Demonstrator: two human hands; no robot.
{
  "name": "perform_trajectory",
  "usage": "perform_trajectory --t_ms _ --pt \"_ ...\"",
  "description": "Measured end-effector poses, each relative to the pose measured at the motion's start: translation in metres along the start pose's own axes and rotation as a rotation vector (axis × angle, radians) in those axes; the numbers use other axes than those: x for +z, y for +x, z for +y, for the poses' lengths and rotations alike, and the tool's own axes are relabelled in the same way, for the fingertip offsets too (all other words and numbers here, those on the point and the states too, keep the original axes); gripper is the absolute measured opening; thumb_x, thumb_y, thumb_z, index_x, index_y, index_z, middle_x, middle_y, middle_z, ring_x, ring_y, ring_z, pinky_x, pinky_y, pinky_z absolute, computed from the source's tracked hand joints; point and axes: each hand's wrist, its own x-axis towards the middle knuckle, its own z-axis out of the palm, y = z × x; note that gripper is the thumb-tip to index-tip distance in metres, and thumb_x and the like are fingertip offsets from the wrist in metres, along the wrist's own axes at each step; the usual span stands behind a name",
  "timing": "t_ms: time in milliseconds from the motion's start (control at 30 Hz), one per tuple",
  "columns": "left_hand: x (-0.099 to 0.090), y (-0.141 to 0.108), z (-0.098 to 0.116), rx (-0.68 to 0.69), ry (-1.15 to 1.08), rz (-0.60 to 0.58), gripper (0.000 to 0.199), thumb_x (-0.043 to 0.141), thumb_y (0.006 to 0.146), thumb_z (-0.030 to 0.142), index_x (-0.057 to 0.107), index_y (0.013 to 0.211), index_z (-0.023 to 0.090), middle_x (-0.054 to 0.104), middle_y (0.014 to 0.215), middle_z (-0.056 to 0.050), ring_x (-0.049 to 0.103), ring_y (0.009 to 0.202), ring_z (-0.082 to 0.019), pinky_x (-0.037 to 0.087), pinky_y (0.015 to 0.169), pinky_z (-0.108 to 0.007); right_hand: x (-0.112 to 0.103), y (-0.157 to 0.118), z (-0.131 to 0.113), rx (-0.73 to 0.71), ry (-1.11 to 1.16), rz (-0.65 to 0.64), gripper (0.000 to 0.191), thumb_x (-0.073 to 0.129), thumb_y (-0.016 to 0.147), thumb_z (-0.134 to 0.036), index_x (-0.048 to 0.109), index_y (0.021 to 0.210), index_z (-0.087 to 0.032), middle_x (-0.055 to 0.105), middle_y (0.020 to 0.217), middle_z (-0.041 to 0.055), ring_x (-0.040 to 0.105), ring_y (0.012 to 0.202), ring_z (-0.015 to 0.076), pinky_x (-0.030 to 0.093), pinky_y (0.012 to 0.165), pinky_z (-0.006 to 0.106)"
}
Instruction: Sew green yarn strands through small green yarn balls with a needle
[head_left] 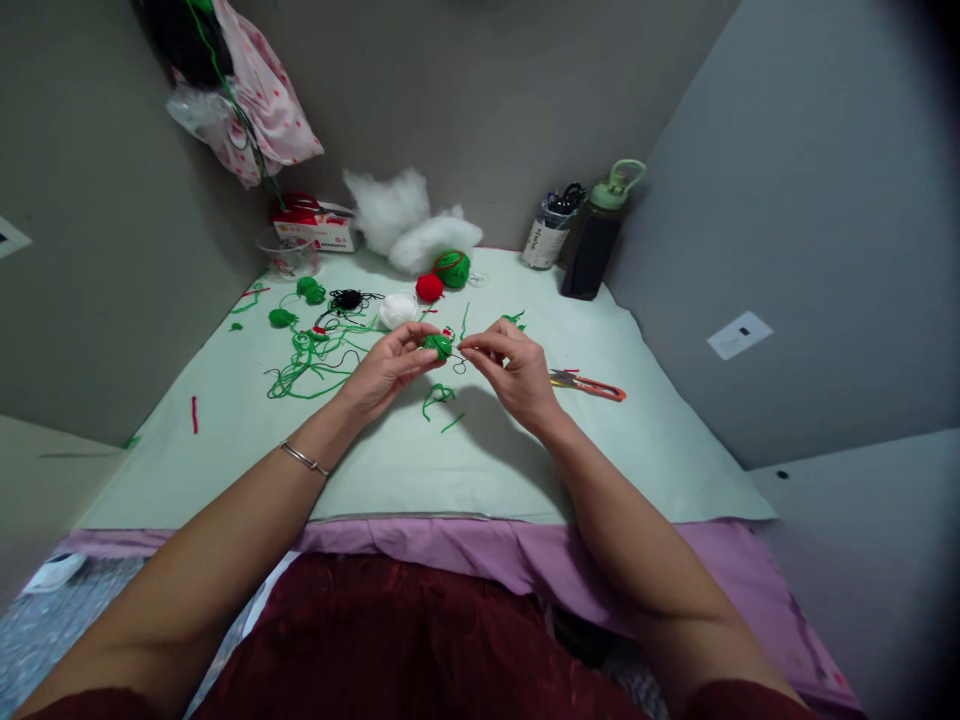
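A small round green yarn piece (437,347) is held between the thumb and fingers of my left hand (390,368), above the middle of the table. A red-and-white bit (448,333) shows at its upper edge. Just to the right, my right hand (512,368) is closed in a pinch, its fingertips close to the green piece. What the pinch holds is too small to make out. A thin dark thread loop (459,367) hangs between the two hands. Beneath them lie green yarn scraps (439,396).
Orange-handled thread snips (592,385) lie right of my right hand. Tangled green yarn (300,370) spreads at left. Behind are a white yarn ball (398,311), red yarn ball (429,288), white stuffing (401,210) and a dark bottle (592,245). Partition walls enclose the table.
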Motion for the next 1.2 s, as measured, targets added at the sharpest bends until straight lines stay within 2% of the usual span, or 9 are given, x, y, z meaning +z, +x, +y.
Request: perform_trajectory --t_ms 233,467,900,1200 --pt "-0.0019 0.0012 -0.0022 0.013 0.007 0.005 0.034 0.085 0.074 0.022 0.070 0.104 0.020 0.070 0.102 -0.002 0.064 0.099 -0.015 0.049 0.103 -0.034 -0.0008 -0.0018 0.0003 -0.037 -0.131 -0.064 0.010 0.066 0.094 -0.018 0.075 0.093 -0.022 0.054 0.079 0.0001 0.049 0.065 0.0112 0.040 0.064 0.027" --pt "-0.0029 0.0025 -0.0032 0.019 0.012 0.015 0.033 0.086 0.073 0.022 0.071 0.103 0.020 0.070 0.101 -0.002 0.064 0.097 -0.015 0.050 0.101 -0.033 -0.0003 -0.0021 0.0013 -0.075 -0.143 -0.068 0.010 0.066 0.094 -0.017 0.075 0.091 -0.021 0.054 0.078 -0.0001 0.049 0.064 0.0109 0.039 0.063 0.027" --pt "-0.0024 0.0021 -0.0028 0.020 0.030 0.050 0.036 0.088 0.071 0.024 0.071 0.103 0.020 0.070 0.101 -0.002 0.063 0.096 -0.014 0.051 0.098 -0.031 -0.0003 -0.0021 -0.0001 -0.054 -0.174 -0.096 0.012 0.063 0.093 -0.018 0.074 0.089 -0.020 0.054 0.076 0.0002 0.049 0.064 0.0115 0.038 0.063 0.026" --pt "0.0038 0.0001 0.0002 0.046 0.109 0.103 0.037 0.088 0.067 0.024 0.069 0.098 0.019 0.070 0.101 -0.002 0.062 0.092 -0.015 0.048 0.084 -0.027 0.0018 -0.0028 -0.0022 -0.014 -0.162 -0.116 0.012 0.063 0.093 -0.016 0.073 0.088 -0.019 0.052 0.075 -0.0006 0.048 0.063 0.0109 0.037 0.063 0.026"
